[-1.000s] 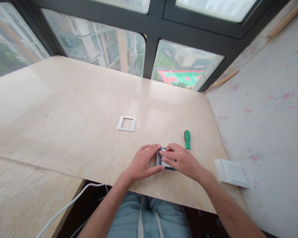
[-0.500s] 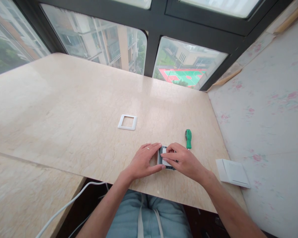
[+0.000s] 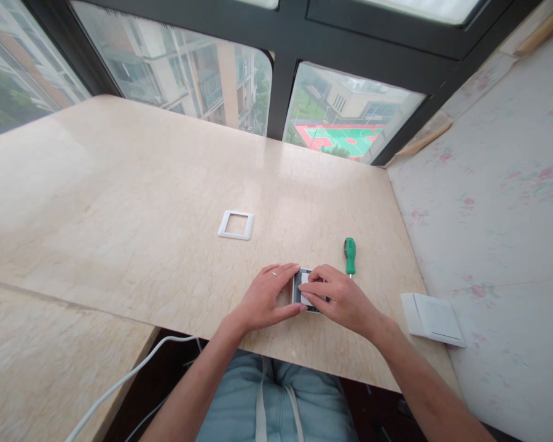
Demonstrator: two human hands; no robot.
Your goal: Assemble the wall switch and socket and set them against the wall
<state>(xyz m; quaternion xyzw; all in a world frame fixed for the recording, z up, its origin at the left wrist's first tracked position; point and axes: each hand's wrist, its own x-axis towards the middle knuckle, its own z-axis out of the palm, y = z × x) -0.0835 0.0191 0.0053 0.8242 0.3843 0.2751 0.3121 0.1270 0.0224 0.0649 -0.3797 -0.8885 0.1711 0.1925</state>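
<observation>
Near the front edge of the stone counter lies a small square wall switch base [image 3: 297, 287], grey inside with a pale rim. My left hand [image 3: 268, 298] grips its left side between thumb and fingers, at the near and far edges. Bent over its right part, my right hand [image 3: 341, 298] has thumb and fingertips pinched on a white flat piece [image 3: 305, 296] within the base. My fingers hide much of that piece and the base's right side. Beyond my left hand, a white square cover frame [image 3: 235, 236] lies flat on the counter.
A green-handled screwdriver [image 3: 349, 255] lies beyond my right hand. A white switch plate with a tilted panel [image 3: 437, 319] rests by the papered wall [image 3: 511, 245]. A white cable [image 3: 133, 371] hangs over the gap at lower left. Windows border the counter [image 3: 120, 202] at the back.
</observation>
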